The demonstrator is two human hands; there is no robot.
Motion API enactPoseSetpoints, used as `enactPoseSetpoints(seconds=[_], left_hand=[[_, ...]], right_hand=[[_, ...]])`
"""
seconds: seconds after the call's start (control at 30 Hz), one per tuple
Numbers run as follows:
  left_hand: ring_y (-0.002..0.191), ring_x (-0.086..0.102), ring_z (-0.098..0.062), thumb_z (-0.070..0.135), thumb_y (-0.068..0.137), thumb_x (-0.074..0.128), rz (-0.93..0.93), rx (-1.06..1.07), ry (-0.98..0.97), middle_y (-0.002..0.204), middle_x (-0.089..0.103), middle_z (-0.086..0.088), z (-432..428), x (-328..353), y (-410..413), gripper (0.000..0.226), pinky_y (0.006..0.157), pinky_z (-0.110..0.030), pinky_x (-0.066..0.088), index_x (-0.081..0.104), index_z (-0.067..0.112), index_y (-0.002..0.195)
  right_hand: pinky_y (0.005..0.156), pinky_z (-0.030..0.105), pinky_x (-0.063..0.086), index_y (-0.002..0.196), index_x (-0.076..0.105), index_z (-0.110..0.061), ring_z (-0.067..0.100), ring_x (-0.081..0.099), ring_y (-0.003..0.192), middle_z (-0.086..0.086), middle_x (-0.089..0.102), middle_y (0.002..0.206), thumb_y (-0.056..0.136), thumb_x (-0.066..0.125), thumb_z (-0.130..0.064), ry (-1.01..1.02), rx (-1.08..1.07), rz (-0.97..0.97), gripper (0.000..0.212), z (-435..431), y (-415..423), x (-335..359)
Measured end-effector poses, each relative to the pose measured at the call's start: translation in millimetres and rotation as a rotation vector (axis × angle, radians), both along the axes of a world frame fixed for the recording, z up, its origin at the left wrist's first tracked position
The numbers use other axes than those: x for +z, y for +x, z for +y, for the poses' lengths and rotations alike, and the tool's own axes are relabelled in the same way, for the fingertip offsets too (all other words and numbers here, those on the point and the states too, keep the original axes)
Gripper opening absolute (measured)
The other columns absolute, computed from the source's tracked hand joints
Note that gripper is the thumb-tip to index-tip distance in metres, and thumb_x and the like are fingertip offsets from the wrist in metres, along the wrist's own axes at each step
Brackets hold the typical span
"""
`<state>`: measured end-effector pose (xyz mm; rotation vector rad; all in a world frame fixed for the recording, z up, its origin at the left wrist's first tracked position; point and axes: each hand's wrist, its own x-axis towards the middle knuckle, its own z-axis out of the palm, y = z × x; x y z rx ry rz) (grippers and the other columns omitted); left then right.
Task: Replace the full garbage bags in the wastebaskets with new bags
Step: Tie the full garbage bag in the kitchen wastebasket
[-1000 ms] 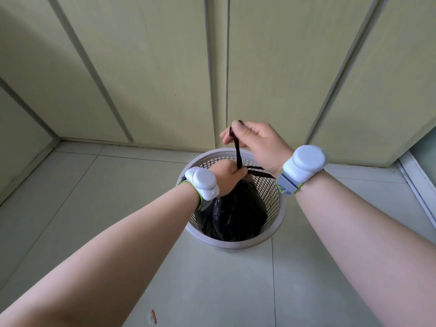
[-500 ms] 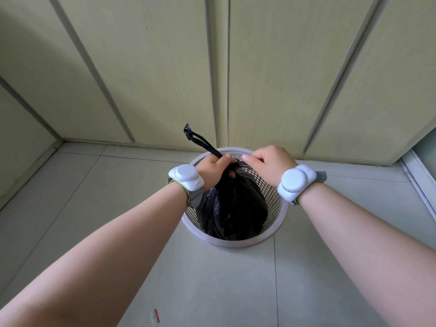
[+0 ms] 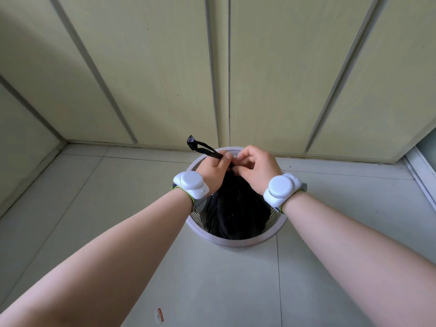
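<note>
Tying-off stage: the left hand [image 3: 213, 171] and right hand [image 3: 256, 169] pinch the gathered neck of the black garbage bag [image 3: 236, 208], its drawstring [image 3: 200, 147] trailing left. The bag sits inside the wastebasket [image 3: 236, 245] on the floor. Lifting out and relining apparently remain.

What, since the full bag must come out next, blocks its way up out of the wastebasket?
Nothing visible does. The left hand and right hand grip the gathered neck of the black bag, above the open rim of the wastebasket.
</note>
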<state>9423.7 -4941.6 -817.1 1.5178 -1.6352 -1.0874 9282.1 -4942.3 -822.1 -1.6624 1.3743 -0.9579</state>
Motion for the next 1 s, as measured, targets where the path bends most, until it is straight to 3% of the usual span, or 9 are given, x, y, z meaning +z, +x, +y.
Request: enactPoseSetpoints(seconds=[0.07, 0.17, 0.23, 0.33, 0.5, 0.67, 0.8, 0.9, 1.0], left_hand=[[0.082, 0.058, -0.022, 0.037, 0.094, 0.040, 0.066, 0.021, -0.024, 0.079, 0.062, 0.002, 0, -2, 1, 0.024, 0.084, -0.036, 0.047, 0.056, 0.028, 0.079], [0.086, 0.062, -0.023, 0.040, 0.088, 0.051, 0.046, 0.014, -0.011, 0.083, 0.064, 0.001, 0, -1, 4, 0.016, 0.090, -0.045, 0.049, 0.053, 0.024, 0.088], [0.086, 0.066, -0.024, 0.031, 0.082, 0.063, 0.032, -0.012, 0.026, 0.086, 0.069, 0.000, 1, -1, 6, 0.020, 0.085, -0.047, 0.053, 0.048, 0.023, 0.092], [0.070, 0.061, -0.021, 0.010, 0.082, 0.065, 0.005, -0.045, 0.057, 0.079, 0.069, 0.005, 1, -2, 7, 0.032, 0.077, -0.046, 0.053, 0.036, 0.025, 0.084], [0.073, 0.059, -0.019, 0.010, 0.081, 0.062, -0.200, -0.004, -0.055, 0.082, 0.065, 0.001, 6, 4, 3, 0.031, 0.074, -0.032, 0.049, 0.036, 0.025, 0.081], [0.080, 0.056, -0.026, 0.012, 0.086, 0.056, -0.452, -0.016, -0.181, 0.089, 0.063, -0.005, 14, 12, -2, 0.020, 0.067, -0.032, 0.044, 0.037, 0.015, 0.089], [0.079, 0.054, -0.029, 0.015, 0.089, 0.051, -0.569, -0.030, -0.257, 0.086, 0.061, -0.007, 16, 10, -3, 0.017, 0.065, -0.034, 0.042, 0.034, 0.018, 0.089], [0.074, 0.052, -0.032, 0.017, 0.090, 0.047, -0.648, -0.043, -0.309, 0.086, 0.062, -0.012, 19, 12, -4, 0.009, 0.065, -0.040, 0.045, 0.039, 0.014, 0.093], [0.068, 0.046, -0.030, 0.016, 0.091, 0.046, -0.643, -0.006, -0.318, 0.080, 0.059, -0.014, 20, 12, -3, 0.008, 0.064, -0.040, 0.043, 0.042, 0.011, 0.095]], right_hand=[[0.068, 0.013, 0.045, 0.077, 0.060, -0.025, 0.002, 0.063, 0.069, -0.007, 0.069, 0.076, 0.076, 0.072, -0.006, 0.012, -0.019, -0.018, 0.022, 1, -1, -2], [0.064, 0.009, 0.044, 0.079, 0.067, -0.019, 0.003, 0.062, 0.068, -0.008, 0.069, 0.075, 0.078, 0.071, -0.011, 0.048, -0.045, -0.021, 0.009, 3, -1, -3], [0.060, 0.008, 0.042, 0.075, 0.067, -0.019, 0.002, 0.058, 0.062, -0.009, 0.067, 0.070, 0.078, 0.072, -0.011, 0.058, -0.094, -0.047, 0.010, 3, 1, -3], [0.056, 0.004, 0.039, 0.078, 0.068, -0.017, 0.003, 0.055, 0.060, -0.005, 0.064, 0.069, 0.079, 0.071, -0.008, 0.096, -0.148, -0.088, 0.009, 1, 2, -2], [0.064, 0.008, 0.043, 0.089, 0.073, -0.020, 0.009, 0.063, 0.074, -0.005, 0.070, 0.082, 0.082, 0.069, -0.015, 0.144, -0.162, -0.065, 0.009, 3, 5, 0], [0.055, -0.003, 0.035, 0.097, 0.072, -0.021, 0.002, 0.059, 0.075, -0.011, 0.067, 0.086, 0.087, 0.062, -0.019, 0.087, -0.128, 0.070, 0.015, 8, 4, 6], [0.053, 0.001, 0.037, 0.092, 0.072, -0.018, 0.007, 0.060, 0.074, -0.008, 0.068, 0.083, 0.085, 0.064, -0.016, 0.127, -0.178, 0.030, 0.011, 8, 6, 6], [0.062, 0.005, 0.040, 0.095, 0.074, -0.016, 0.012, 0.061, 0.080, -0.002, 0.071, 0.090, 0.087, 0.059, -0.012, 0.042, -0.105, 0.156, 0.018, 10, 8, 8], [0.079, 0.030, 0.045, 0.101, 0.072, -0.015, 0.025, 0.060, 0.092, 0.009, 0.068, 0.097, 0.089, 0.050, -0.007, -0.122, 0.058, 0.419, 0.026, 11, 10, 6]])
